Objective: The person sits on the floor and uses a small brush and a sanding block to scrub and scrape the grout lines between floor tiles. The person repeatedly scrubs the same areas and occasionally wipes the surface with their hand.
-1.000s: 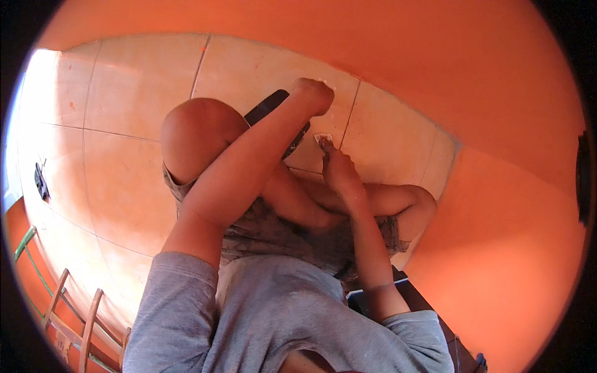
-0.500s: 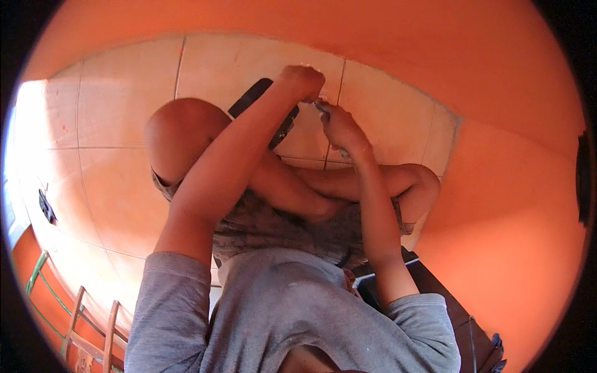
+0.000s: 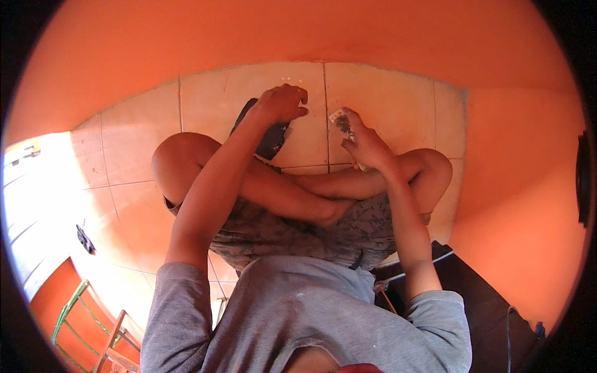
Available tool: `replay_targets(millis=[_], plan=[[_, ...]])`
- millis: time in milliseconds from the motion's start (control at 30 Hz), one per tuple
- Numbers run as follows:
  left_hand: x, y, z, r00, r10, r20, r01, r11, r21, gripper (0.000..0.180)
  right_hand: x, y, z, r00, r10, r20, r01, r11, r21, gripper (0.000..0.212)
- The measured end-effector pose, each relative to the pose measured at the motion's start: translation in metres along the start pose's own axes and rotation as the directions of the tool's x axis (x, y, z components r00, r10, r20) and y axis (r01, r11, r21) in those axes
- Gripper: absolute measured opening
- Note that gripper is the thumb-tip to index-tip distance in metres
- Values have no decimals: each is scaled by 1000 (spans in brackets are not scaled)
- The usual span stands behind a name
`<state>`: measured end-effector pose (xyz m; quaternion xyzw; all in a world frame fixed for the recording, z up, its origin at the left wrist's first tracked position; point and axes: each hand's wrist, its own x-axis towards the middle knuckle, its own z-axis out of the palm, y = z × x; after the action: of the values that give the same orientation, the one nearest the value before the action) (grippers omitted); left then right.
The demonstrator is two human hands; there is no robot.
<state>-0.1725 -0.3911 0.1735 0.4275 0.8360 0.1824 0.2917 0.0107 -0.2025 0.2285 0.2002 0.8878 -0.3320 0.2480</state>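
My left hand (image 3: 283,103) hovers above a dark, elongated flat thing (image 3: 272,140) whose kind I cannot make out. Its thumb and fingers are apart, and nothing shows between them. Some small white specks appear just beyond its knuckles. On the right, my right hand (image 3: 372,145) is closed round a putty knife (image 3: 342,122). The pale blade, smeared with dark and whitish stuff, points up and left; a bit of handle shows below the palm. Both hands are in front of my crossed legs, over the tiled floor (image 3: 373,93).
An orange wall (image 3: 298,31) rises ahead and continues round to the right. Beside my right hip sits a dark box-like piece (image 3: 466,298). A small dark object (image 3: 85,240) lies on the floor at left, and a green and brown frame (image 3: 115,339) stands lower left.
My hands were close together and have moved apart, the left one lower and leftward, the right one rightward. The knife's blade now shows plainly. The whole view has shifted slightly.
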Motion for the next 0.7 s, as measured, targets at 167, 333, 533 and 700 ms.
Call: replay_targets(millis=[167,333,533,700], plan=[[-28,43,-5,985,-133,112,142,987,-74,41,19,5,-25,988,-153,-29,144,969,-202,46],[-61,94,72,984,-105,-141,142,945,294,65,33,1,-59,999,-33,-36,12,878,-478,34],[-39,110,105,960,-73,-272,185,891,415,74,39,23,-81,986,-163,-28,150,951,-272,46],[-29,108,99,948,-86,-308,234,843,484,74,28,44,-43,996,-70,58,82,964,-252,43]])
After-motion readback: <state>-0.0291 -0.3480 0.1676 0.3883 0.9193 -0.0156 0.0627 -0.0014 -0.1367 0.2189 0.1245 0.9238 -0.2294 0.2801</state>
